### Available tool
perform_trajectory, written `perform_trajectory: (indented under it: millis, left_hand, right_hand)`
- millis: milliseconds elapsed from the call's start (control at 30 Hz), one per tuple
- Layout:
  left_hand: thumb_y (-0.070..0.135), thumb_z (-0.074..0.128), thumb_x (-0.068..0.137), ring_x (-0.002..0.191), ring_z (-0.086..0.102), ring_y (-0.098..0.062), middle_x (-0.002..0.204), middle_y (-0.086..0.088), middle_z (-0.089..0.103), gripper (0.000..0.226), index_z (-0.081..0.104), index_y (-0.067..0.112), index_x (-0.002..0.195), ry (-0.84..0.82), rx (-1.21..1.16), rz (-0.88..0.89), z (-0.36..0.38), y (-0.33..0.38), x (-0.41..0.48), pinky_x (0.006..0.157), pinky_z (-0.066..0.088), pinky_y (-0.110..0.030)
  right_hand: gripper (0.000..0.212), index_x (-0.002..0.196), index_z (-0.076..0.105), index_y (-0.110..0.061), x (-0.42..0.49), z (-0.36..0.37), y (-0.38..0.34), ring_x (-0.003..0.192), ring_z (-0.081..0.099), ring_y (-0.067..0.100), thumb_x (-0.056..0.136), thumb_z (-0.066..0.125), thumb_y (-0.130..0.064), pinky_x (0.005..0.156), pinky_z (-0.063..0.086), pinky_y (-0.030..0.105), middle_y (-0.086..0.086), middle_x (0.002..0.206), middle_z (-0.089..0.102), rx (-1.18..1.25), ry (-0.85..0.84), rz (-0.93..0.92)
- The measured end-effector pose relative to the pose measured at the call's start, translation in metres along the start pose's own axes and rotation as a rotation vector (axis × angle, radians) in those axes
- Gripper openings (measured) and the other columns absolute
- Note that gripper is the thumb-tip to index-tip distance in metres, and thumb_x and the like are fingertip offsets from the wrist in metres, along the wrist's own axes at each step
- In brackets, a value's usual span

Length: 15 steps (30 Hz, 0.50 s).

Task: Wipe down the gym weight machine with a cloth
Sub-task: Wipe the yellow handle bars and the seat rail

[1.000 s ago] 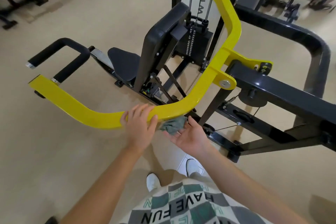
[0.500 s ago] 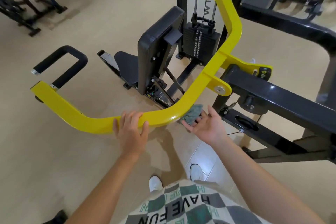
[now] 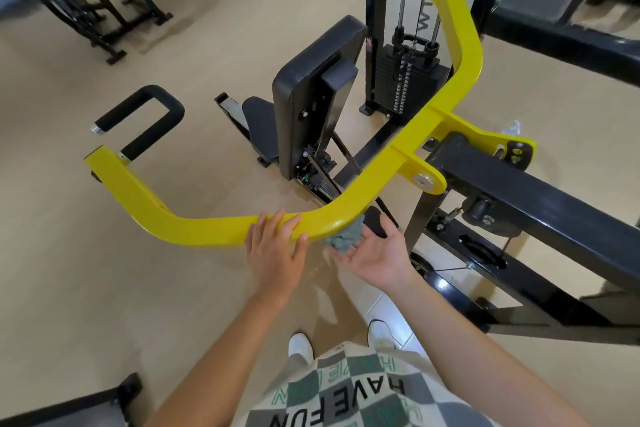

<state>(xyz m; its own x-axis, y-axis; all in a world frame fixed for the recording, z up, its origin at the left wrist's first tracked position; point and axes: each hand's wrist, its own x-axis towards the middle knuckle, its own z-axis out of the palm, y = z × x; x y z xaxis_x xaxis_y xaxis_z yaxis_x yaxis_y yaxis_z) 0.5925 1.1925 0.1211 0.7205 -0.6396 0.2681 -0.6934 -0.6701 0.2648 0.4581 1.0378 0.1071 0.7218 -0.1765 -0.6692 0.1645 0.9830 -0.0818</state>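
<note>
The weight machine's yellow lever arm (image 3: 194,225) bends across the middle of the view, with a black back pad (image 3: 311,80) and weight stack (image 3: 408,80) behind it. My left hand (image 3: 277,250) rests on top of the yellow arm, fingers lying over it. My right hand (image 3: 375,258) is palm up just below the arm's bend. Its fingers press a bunched grey-green cloth (image 3: 343,239) against the underside of the arm.
Black foam handles (image 3: 145,114) stick out at the arm's left end. A black frame beam (image 3: 540,194) runs off to the right. Another machine (image 3: 79,0) stands at the far left. My white shoes (image 3: 299,345) are on the beige floor below.
My right hand slid the cloth along the arm's underside toward the pivot, then back a little toward the bend. My left hand stayed on the arm. The view tilted up.
</note>
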Motion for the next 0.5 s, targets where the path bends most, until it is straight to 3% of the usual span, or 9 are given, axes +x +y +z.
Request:
perform_trajectory:
  millis: [100, 300, 500]
  left_hand:
    - [0.048, 0.050, 0.092, 0.132, 0.051, -0.035, 0.136, -0.001, 0.064, 0.044, 0.071, 0.026, 0.123, -0.004, -0.008, -0.023, 0.003, 0.002, -0.004, 0.111, 0.038, -0.055]
    - [0.049, 0.044, 0.093, 0.145, 0.039, -0.033, 0.150, -0.005, 0.053, 0.052, 0.065, 0.026, 0.134, -0.050, -0.011, -0.042, 0.005, 0.006, -0.013, 0.120, 0.024, -0.055]
    - [0.049, 0.044, 0.093, 0.151, 0.030, -0.030, 0.157, -0.005, 0.045, 0.056, 0.058, 0.026, 0.142, -0.069, -0.010, -0.035, 0.003, 0.006, -0.020, 0.123, 0.019, -0.053]
  right_hand:
    - [0.068, 0.142, 0.052, -0.013, 0.002, -0.007, -0.033, 0.131, 0.052, 0.045, 0.096, 0.046, -0.062, 0.112, 0.035, 0.063, 0.022, 0.140, 0.058, 0.053, 0.020, -0.048]
    - [0.058, 0.140, 0.056, -0.023, 0.007, 0.001, -0.094, 0.129, 0.054, 0.039, 0.094, 0.053, -0.058, 0.115, 0.028, 0.060, 0.014, 0.139, 0.061, -0.071, 0.027, -0.205]
    - [0.062, 0.143, 0.052, -0.023, 0.016, 0.009, -0.094, 0.131, 0.054, 0.034, 0.093, 0.053, -0.058, 0.118, 0.024, 0.058, 0.010, 0.140, 0.061, -0.188, 0.000, -0.222]
